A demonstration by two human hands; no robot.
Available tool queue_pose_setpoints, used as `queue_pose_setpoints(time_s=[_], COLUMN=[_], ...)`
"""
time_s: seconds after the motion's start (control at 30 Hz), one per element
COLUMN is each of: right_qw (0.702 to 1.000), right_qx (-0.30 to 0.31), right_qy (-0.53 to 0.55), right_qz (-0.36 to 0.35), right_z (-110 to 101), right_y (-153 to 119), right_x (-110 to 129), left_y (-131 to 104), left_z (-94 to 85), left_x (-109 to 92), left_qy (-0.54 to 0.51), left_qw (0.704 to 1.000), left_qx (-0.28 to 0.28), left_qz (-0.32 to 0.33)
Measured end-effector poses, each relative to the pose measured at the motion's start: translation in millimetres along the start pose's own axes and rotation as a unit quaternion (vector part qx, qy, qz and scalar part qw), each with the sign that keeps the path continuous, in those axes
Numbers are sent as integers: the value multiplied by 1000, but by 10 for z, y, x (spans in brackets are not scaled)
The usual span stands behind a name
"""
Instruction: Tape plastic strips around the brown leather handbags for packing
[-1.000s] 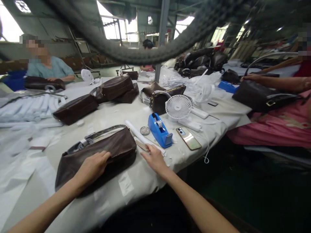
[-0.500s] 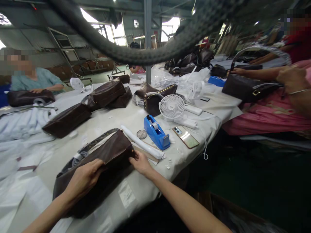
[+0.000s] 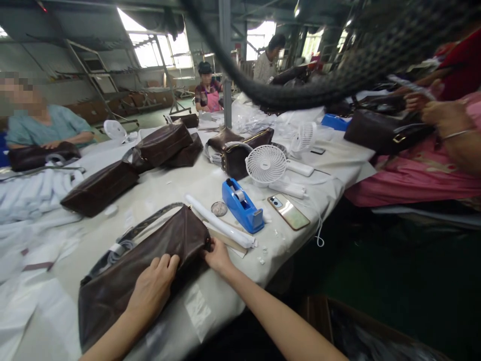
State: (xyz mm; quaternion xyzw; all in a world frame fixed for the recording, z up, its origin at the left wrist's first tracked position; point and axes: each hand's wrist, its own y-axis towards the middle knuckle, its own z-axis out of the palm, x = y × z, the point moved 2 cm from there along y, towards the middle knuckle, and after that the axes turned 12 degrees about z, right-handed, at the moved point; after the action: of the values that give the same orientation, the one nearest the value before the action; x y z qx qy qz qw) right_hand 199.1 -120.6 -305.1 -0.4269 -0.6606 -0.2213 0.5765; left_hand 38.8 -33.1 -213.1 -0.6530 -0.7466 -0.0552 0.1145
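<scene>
Brown bag [image 3: 148, 245] is sitting under the left hand [image 3: 153, 283], which is gripping its edge while the right hand [image 3: 217, 256] is pinching its end, so I'm guessing it's partway done: strap [image 3: 119, 249] already bundled, white roll [image 3: 222, 221] just past the right hand lying unused tbh.

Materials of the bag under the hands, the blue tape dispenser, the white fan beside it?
Bag: leather or imitation leather, dark brown, soft sheen; creases suggest it, real or synthetic unclear.
Tape dispenser: probably moulded plastic, glossy blue; even colour, bright highlights.
Fan: likely white plastic; thin, uniform grille ribs.
</scene>
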Motion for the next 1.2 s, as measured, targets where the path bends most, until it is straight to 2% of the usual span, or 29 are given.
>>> queue_pose_setpoints(time_s=[0.13,0.27,0.37,0.43,0.47,0.5,0.57,0.63,0.7,0.8,0.87,0.93,0.97,1.07,1.2], right_qw=[998,992,990,976,957,925,831,753,710,689,677,668,663,648,629], right_qx=[-15,-36,-6,-10,-31,-56,-69,-17,41,85,113,140,153,184,209], right_qy=[-51,-112,-143,-209,-264,-324,-433,-484,-502,-509,-518,-527,-531,-545,-561], right_qz=[34,45,14,-57,-117,-189,-343,-445,-492,-509,-511,-507,-505,-499,-496], right_z=[41,39,-64,-166,-214,-248,-258,-217,-180,-192,-215,-219,-210,-157,-115], right_y=[-37,-85,-189,-271,-301,-319,-307,-233,-137,-21,29,67,83,107,87], right_x=[0,98,214,313,373,436,555,647,721,807,845,883,905,980,1011], left_y=[-3,51,52,33,25,22,37,67,68,-109,-366,-670,-806,-1065,-1124], left_z=[68,130,143,145,144,141,115,53,-44,-176,-172,-63,24,301,526], left_x=[-91,-170,-159,-141,-137,-137,-145,-148,-125,-25,90,209,252,301,262], left_qy=[-8,8,-1,-8,-11,-14,-19,-23,-26,-27,-15,-2,-4,-9,-13], left_qw=[1000,1000,1000,1000,1000,1000,1000,1000,1000,1000,998,989,986,986,986], left_qx=[29,29,21,18,17,16,13,10,5,-9,-26,-42,-47,-57,-88], left_qz=[-2,-3,6,8,8,9,11,14,16,-1,-62,-142,-162,-157,-143])
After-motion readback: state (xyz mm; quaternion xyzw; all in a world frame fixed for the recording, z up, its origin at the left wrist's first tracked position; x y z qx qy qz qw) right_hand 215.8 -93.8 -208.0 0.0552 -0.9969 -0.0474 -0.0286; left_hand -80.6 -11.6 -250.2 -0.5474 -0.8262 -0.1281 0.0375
